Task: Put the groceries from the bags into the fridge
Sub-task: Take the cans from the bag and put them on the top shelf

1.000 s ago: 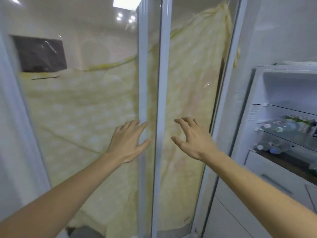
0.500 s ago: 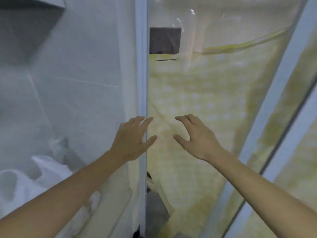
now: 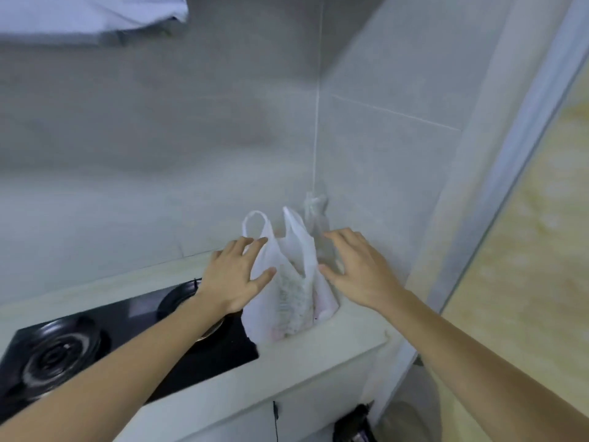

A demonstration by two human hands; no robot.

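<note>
two bare forearms in view, no sleeves visible up to the frame edge. left hand (image 3: 234, 275) and right hand (image 3: 357, 271): no gloves, rings, watch or wristbands. nails look short and unpainted. slim build, nothing else worn.

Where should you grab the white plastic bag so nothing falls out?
Probably by the two loop handles standing up at the top of the white plastic bag, reaching from above. The left hand and right hand already flank it, open.

Bag (image 3: 287, 295) hemmed by corner walls (image 3: 382, 154) behind and stove (image 3: 127, 339) leftward; front approach open
</note>
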